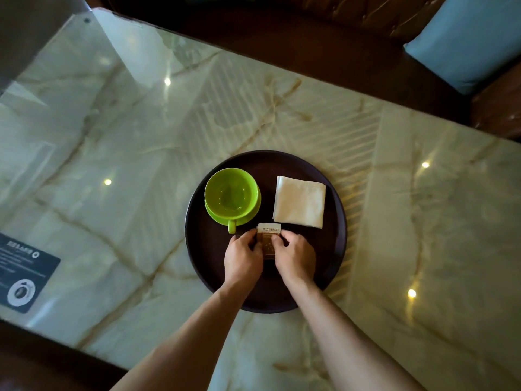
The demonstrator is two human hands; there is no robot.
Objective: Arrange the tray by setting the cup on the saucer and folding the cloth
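A round dark tray [332,249] lies on the marble table. On its left part a green cup [229,193] stands on a green saucer [251,214], handle toward me. To the right lies a white cloth [299,202], folded into a square. At the tray's near middle, a small brown and white packet [269,239] is pinched from both sides: my left hand [243,256] holds its left edge and my right hand [294,256] its right edge. The packet's lower part is hidden by my fingers.
The glossy marble table [141,136] spreads wide on all sides of the tray. A dark printed card [22,277] lies at the left near edge. A brown sofa with a light blue cushion [468,40] stands beyond the far edge.
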